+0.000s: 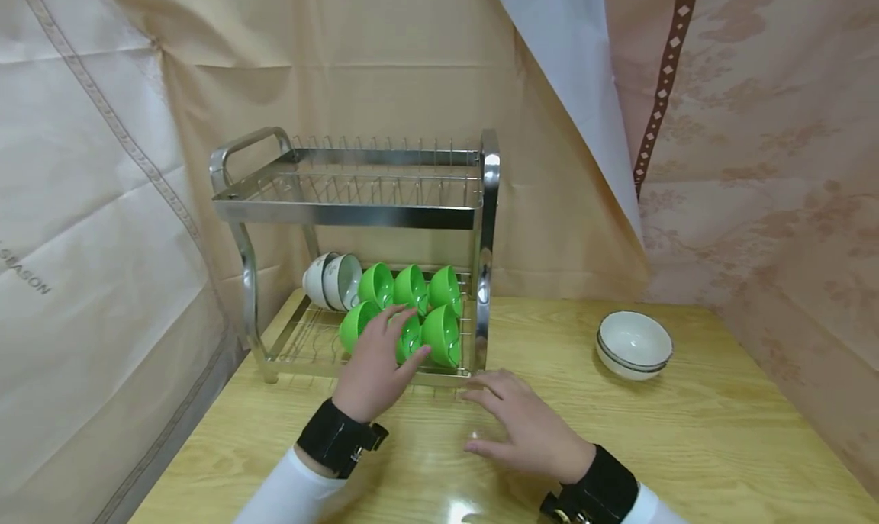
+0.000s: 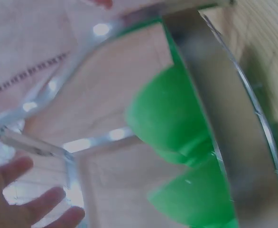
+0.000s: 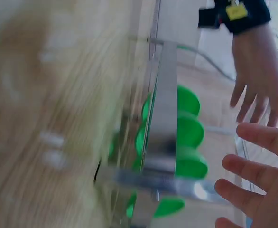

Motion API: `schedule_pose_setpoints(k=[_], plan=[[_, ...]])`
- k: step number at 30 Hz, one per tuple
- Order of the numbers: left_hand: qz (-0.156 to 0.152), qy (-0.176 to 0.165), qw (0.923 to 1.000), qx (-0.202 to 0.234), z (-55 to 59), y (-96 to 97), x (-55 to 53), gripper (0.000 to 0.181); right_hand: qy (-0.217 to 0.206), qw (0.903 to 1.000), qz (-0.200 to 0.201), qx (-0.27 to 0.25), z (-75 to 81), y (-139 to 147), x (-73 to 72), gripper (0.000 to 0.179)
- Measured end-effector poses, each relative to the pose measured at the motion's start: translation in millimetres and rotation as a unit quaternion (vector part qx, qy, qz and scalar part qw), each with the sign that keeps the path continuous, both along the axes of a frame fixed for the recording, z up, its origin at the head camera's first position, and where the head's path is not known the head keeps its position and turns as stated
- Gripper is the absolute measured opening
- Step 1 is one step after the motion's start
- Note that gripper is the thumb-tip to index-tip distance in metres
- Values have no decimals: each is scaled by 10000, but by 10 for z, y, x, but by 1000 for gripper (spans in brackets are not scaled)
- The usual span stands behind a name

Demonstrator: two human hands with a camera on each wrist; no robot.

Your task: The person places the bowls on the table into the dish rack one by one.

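Observation:
Green bowls (image 1: 441,335) stand tipped on edge in two rows on the lower tier of a metal dish rack (image 1: 343,214). My left hand (image 1: 374,368) is in front of the front row, fingers spread and holding nothing; it hides part of the bowls in the head view. In the left wrist view its fingers (image 2: 49,202) are apart from the green bowls (image 2: 172,114). My right hand (image 1: 525,425), empty with fingers loosely bent, hovers by the rack's front right corner. White bowls (image 1: 341,281) lean together at the back left of the same tier.
A small stack of white bowls with dark rims (image 1: 635,341) sits on the wooden table (image 1: 714,425) to the right. The rack's upper tier (image 1: 384,192) has wire dividers. Cloth (image 1: 412,43) hangs behind and at both sides.

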State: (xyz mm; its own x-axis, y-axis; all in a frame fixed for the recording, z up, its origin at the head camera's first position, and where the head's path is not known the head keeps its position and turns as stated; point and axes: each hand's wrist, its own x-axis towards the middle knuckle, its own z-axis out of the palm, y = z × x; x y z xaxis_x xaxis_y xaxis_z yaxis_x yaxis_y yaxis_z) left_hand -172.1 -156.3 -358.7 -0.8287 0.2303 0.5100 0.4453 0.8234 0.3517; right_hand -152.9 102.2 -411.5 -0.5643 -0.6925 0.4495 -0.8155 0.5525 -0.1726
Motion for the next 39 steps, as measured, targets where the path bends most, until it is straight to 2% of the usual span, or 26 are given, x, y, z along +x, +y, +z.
schedule_pose_setpoints(k=[4,9,12,15,19,25,28,34,39], plan=[[-299,-33,9978,-596,22,118,116,68,-18,9978,-670,20,-4,280,-22,63],[-660,122,9906,-1191,-56,257,183,71,-101,9876,-1565,-21,18,649,-38,66],[-834,119,9870,-1366,-116,322,220,72,-142,9825,-1854,-87,21,826,-41,65],[-934,-6,9843,-1496,-162,372,253,72,-145,9800,-1982,-106,15,938,-50,65],[-1025,-190,9822,-1561,-197,409,273,72,-48,9803,-1966,-166,16,992,-76,63],[-1103,-216,9816,-1545,-216,425,275,72,29,9792,-2007,-282,13,1012,-176,51],[-1125,-182,9816,-1534,-217,430,262,71,-25,9729,-2271,-441,-13,1096,-278,47],[-1159,-214,9817,-1494,-201,461,243,71,423,9556,-2790,-848,-21,1449,-529,38],[-1178,-266,9817,-1472,-207,489,251,70,312,9461,-3145,-702,-53,1701,-625,34]])
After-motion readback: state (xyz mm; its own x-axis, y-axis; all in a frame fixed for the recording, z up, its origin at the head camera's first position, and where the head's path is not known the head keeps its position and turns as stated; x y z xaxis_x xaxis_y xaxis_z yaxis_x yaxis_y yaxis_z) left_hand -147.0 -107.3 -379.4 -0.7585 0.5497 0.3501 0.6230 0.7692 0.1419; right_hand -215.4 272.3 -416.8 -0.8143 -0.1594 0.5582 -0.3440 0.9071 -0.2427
